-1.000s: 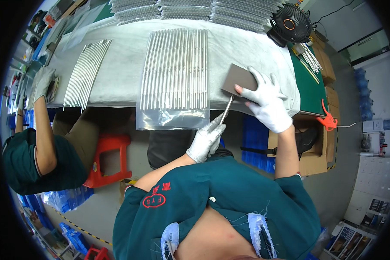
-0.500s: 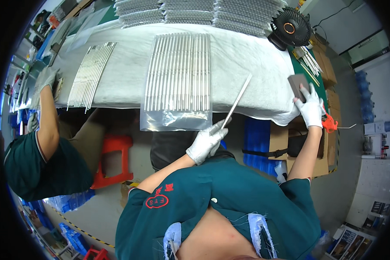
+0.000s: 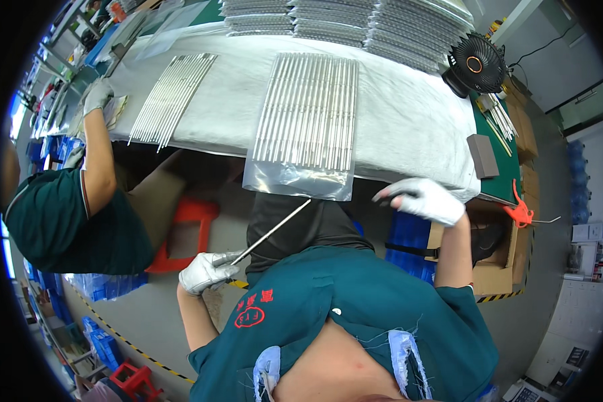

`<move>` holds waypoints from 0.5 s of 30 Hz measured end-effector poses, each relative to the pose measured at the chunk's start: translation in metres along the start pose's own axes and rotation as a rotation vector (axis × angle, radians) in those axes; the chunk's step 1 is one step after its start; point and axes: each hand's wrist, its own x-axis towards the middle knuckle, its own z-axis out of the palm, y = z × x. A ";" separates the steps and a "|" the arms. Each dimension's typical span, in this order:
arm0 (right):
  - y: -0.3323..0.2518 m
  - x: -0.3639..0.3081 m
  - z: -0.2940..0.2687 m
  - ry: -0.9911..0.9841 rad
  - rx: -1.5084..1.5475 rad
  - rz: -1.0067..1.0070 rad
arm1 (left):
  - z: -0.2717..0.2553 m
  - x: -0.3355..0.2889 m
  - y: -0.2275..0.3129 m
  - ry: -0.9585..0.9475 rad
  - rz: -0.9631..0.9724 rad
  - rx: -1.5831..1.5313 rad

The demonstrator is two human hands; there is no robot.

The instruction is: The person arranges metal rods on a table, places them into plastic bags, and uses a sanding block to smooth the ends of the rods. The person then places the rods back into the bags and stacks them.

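My left hand [image 3: 208, 273], in a white glove, is closed around one end of a thin silver metal rod [image 3: 275, 228], which slants up to the right over my lap. The rod's far tip is near the lower edge of a clear plastic bag [image 3: 300, 181]. On that bag a row of several similar metal rods [image 3: 308, 110] lies side by side. My right hand [image 3: 427, 201], gloved with some fingertips bare, hovers before the table's front edge, fingers stretched leftward and holding nothing. A grey-brown rectangular block [image 3: 482, 156] sits at the table's right end.
A white cloth [image 3: 402, 120] covers the table. Stacks of wrapped parts [image 3: 328, 20] and a black fan [image 3: 474, 63] stand behind. An orange air gun [image 3: 519, 208] hangs at the right. A co-worker's gloved hand [image 3: 98, 95] is at left, beside another rod row [image 3: 171, 97].
My right hand has let go of the block and moved left, off the table. My left hand has carried the rod down and to the left. The view has shifted somewhat.
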 end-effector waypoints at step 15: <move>0.004 0.060 0.123 -0.491 0.332 -0.020 | 0.095 0.070 0.100 0.047 0.321 -0.282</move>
